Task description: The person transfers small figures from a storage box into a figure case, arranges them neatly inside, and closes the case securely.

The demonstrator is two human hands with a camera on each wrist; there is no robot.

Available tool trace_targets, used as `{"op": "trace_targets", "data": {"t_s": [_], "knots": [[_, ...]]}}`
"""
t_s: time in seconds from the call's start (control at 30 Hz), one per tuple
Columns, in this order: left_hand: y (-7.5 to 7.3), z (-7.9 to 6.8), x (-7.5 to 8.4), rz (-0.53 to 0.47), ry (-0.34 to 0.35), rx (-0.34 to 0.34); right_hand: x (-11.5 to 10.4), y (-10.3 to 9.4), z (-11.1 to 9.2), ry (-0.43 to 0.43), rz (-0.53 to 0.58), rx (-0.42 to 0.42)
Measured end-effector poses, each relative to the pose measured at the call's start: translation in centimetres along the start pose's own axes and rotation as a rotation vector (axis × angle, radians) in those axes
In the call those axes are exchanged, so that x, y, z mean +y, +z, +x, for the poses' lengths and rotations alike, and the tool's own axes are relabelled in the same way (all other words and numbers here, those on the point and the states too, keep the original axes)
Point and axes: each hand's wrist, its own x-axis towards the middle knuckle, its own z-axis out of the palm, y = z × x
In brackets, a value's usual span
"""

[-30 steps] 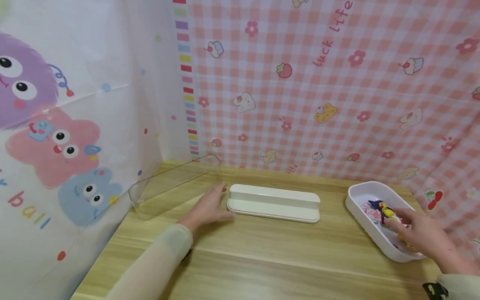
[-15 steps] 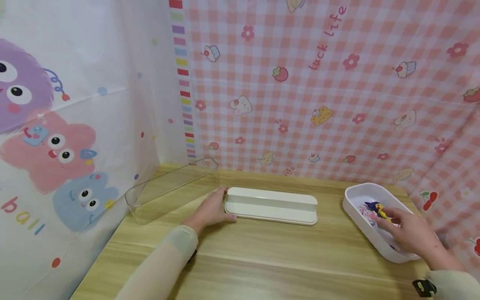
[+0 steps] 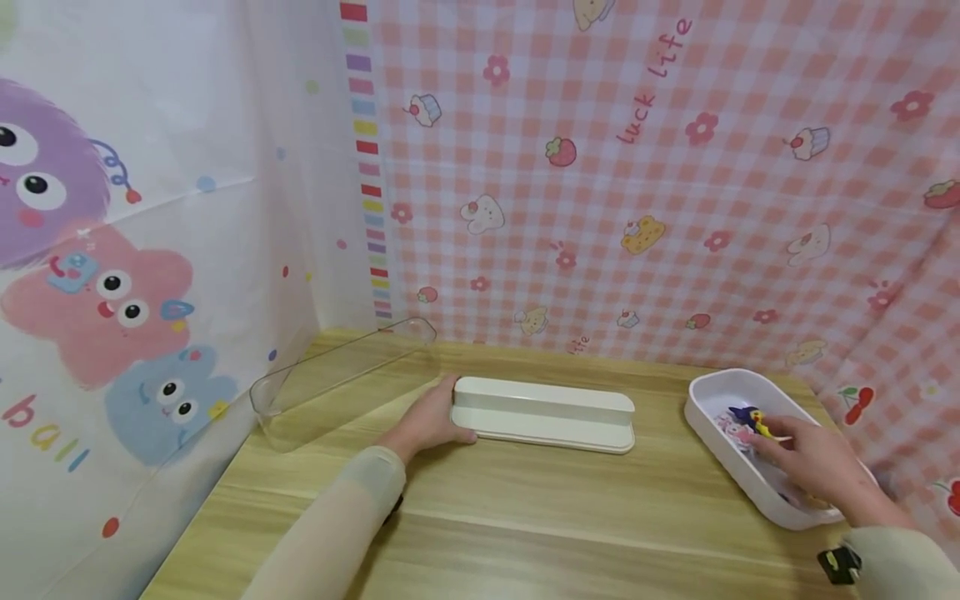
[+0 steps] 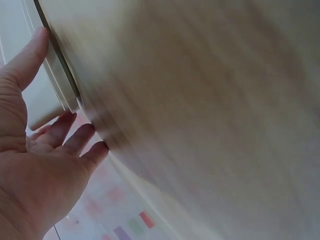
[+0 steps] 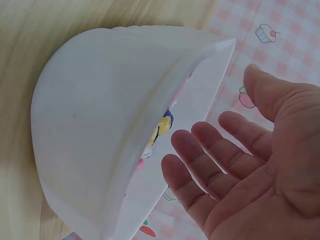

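My left hand [image 3: 427,421] holds the left end of a white two-level plastic stand [image 3: 543,417] on the table. In the left wrist view, the thumb lies along the long edge of the stand [image 4: 44,102], while the other fingers bend about its short end. My right hand [image 3: 817,467] reaches over a white oval-cornered tray [image 3: 722,467] at the right. Small figures lie inside it, among them a dark blue and yellow figure [image 3: 748,417] and pink ones. From the right wrist, the right hand [image 5: 245,155] shows parted, loosely bent fingers with nothing between them, beside the tray wall [image 5: 95,115].
A clear plastic cover [image 3: 345,400] lies on the wooden table [image 3: 525,508] left of the stand, near the patterned side cloth [image 3: 187,125]. Pink checked cloth [image 3: 600,192] hangs along the back edge and at the right.
The left hand has shifted slightly right, closing in on the stand's end. The right hand has moved a little left within the tray. The camera view has tilted slightly.
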Motion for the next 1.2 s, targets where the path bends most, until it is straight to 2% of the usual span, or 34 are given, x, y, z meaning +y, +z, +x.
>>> {"op": "trace_targets", "data": {"t_s": [0.13,0.37,0.47,0.7,1.0,1.2], "knots": [[-0.1,0.0,-0.1,-0.014,-0.013,-0.012,0.2,0.3,0.4,-0.009,-0.012,0.002],[-0.2,0.1,-0.4,0.019,0.029,-0.028,0.8,1.2,1.3,-0.012,0.008,-0.025],[-0.3,0.1,-0.2,0.023,0.047,-0.036,1.0,1.5,1.6,-0.035,-0.013,-0.010],[-0.2,-0.3,0.2,0.044,0.066,-0.059,0.9,1.9,1.8,-0.027,-0.066,-0.032],[0.1,-0.3,1.1,0.087,0.010,-0.063,0.3,2.8,2.8,-0.028,-0.034,-0.043],[0.0,-0.1,1.5,0.117,0.001,-0.068,0.0,2.7,3.3,-0.020,-0.070,-0.052]]}}
